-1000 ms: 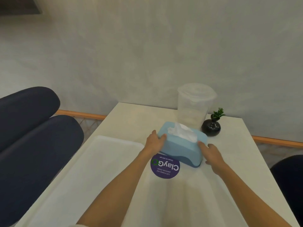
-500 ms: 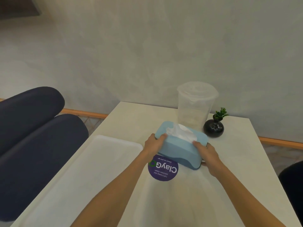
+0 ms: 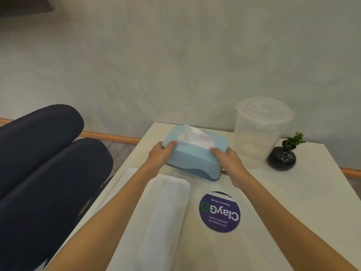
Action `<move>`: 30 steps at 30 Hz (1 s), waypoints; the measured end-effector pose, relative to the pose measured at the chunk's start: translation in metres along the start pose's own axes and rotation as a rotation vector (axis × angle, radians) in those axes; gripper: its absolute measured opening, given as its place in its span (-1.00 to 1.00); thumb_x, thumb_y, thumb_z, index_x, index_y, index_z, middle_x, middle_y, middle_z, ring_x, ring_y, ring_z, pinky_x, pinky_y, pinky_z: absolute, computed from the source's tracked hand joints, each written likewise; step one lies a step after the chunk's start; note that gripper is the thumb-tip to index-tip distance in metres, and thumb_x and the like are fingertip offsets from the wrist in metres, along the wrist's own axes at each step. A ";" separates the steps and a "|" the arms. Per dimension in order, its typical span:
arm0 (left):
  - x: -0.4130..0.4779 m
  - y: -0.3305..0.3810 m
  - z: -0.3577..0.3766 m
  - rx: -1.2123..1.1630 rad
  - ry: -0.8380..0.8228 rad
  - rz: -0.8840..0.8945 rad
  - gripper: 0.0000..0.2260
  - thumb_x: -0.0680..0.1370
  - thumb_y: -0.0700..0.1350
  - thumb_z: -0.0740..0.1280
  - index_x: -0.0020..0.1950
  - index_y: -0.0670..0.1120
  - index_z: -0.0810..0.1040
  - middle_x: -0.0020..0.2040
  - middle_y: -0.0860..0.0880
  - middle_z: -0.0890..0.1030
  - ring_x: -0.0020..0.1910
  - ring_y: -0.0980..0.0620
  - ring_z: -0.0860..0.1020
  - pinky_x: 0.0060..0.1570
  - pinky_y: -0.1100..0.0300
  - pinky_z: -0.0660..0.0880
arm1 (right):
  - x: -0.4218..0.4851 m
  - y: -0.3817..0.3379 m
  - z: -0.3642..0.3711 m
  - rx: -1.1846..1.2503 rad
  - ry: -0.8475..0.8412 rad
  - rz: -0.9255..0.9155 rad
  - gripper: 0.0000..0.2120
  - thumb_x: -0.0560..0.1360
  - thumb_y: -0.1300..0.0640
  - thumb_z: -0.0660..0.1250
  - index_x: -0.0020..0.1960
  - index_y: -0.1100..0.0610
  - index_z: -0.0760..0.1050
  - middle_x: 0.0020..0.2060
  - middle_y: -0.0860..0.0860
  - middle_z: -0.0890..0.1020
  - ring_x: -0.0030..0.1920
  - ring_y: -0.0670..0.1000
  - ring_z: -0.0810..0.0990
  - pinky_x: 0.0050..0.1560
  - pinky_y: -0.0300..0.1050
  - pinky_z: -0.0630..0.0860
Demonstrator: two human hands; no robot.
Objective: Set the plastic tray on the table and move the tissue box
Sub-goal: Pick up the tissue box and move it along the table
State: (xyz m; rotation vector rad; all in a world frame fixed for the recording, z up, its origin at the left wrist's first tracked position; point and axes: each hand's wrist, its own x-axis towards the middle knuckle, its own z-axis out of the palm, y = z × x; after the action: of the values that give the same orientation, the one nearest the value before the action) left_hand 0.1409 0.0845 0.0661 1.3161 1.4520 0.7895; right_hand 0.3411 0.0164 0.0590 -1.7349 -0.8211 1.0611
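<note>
A light blue tissue box [image 3: 195, 160] with white tissue sticking out of its top is near the far left corner of the cream table [image 3: 297, 202]. My left hand [image 3: 161, 156] grips its left end and my right hand [image 3: 229, 161] grips its right end. The box looks slightly raised and tilted. A white plastic tray [image 3: 164, 216] lies flat on the table's left side, just in front of the box, partly hidden by my left forearm.
A clear lidded plastic container [image 3: 259, 130] stands right of the box by the wall. A small black vase with a green plant [image 3: 282, 157] sits beside it. A purple round sticker [image 3: 219, 212] marks the table. Dark blue seat cushions [image 3: 45, 173] are on the left.
Both hands have carried the tissue box away from the purple sticker toward the table's far left corner, left of the clear container. The sticker is now fully uncovered.
</note>
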 end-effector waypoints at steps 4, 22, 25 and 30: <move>0.042 -0.013 -0.030 -0.053 -0.007 -0.041 -0.45 0.39 0.28 0.32 0.21 -0.07 0.44 0.20 -0.09 0.53 0.18 -0.11 0.51 0.27 -0.14 0.48 | 0.032 -0.013 0.046 -0.010 -0.013 0.027 -0.47 0.44 -0.12 0.30 0.32 0.11 0.34 0.19 0.10 0.53 0.12 0.14 0.54 0.11 0.07 0.53; 0.178 -0.042 -0.071 -0.112 -0.017 -0.063 -0.70 0.54 0.11 0.30 0.12 -0.06 0.42 -0.05 0.02 0.53 0.03 -0.06 0.48 0.21 -0.06 0.49 | 0.139 -0.033 0.143 -0.016 0.014 0.039 -0.56 0.42 -0.09 0.27 0.22 0.11 0.35 0.15 0.11 0.55 0.09 0.15 0.55 -0.06 -0.01 0.47; 0.191 -0.043 -0.072 -0.075 0.005 -0.047 -0.55 0.51 0.18 0.29 0.24 -0.11 0.43 0.10 -0.06 0.53 0.06 -0.08 0.49 0.22 -0.08 0.49 | 0.148 -0.036 0.149 0.008 0.006 0.039 -0.56 0.42 -0.08 0.27 0.22 0.10 0.36 0.14 0.12 0.56 0.11 0.16 0.56 0.01 0.03 0.50; 0.205 -0.040 -0.071 -0.029 0.040 -0.018 -0.48 0.51 0.24 0.26 0.27 -0.13 0.42 0.13 -0.09 0.53 0.09 -0.11 0.49 0.19 -0.08 0.50 | 0.161 -0.040 0.156 0.033 0.009 0.012 -0.52 0.45 -0.09 0.28 0.29 0.11 0.35 0.16 0.13 0.57 0.11 0.16 0.57 -0.04 0.00 0.49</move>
State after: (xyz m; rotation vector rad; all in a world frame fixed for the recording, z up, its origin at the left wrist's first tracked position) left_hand 0.0753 0.2851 0.0025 1.2702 1.4770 0.8264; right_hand 0.2618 0.2250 0.0151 -1.7174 -0.7841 1.0685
